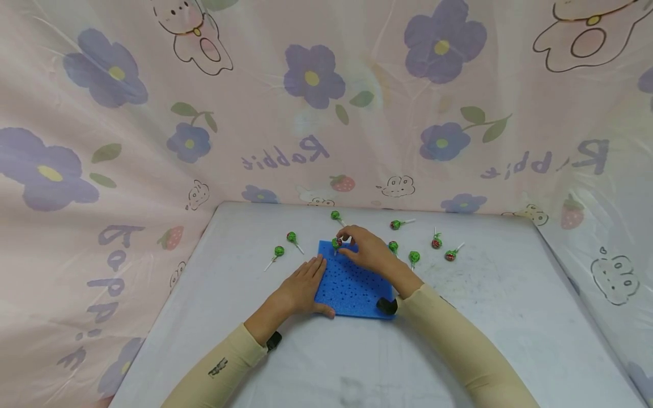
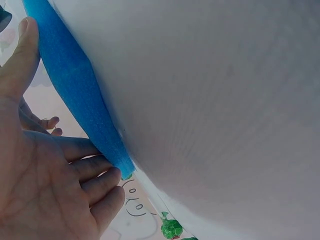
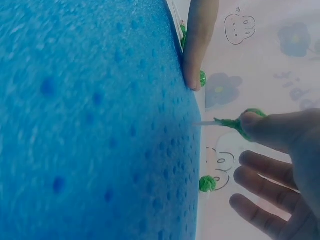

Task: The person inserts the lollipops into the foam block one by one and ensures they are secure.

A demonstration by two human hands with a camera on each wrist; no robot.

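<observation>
A blue foam block [image 1: 352, 289], dotted with small holes, lies on the table. My left hand [image 1: 305, 283] rests along its left side with straight fingers; in the left wrist view the thumb and fingertips touch the foam's edge. Near the far edge of the block, my right hand [image 1: 369, 249] pinches a green-wrapped lollipop [image 1: 336, 243] by its round head. Its white stick [image 3: 204, 123] points down, with the tip right at the foam surface in the right wrist view. The other right-hand fingers [image 3: 265, 170] are spread away from the candy.
More green lollipops lie about on the white table [image 1: 510, 340]: two on the left, including one lollipop [image 1: 279, 251], one lollipop [image 1: 335, 215] behind the foam, and several to the right, such as a lollipop [image 1: 451, 255]. A printed curtain [image 1: 357, 141] hangs behind the table.
</observation>
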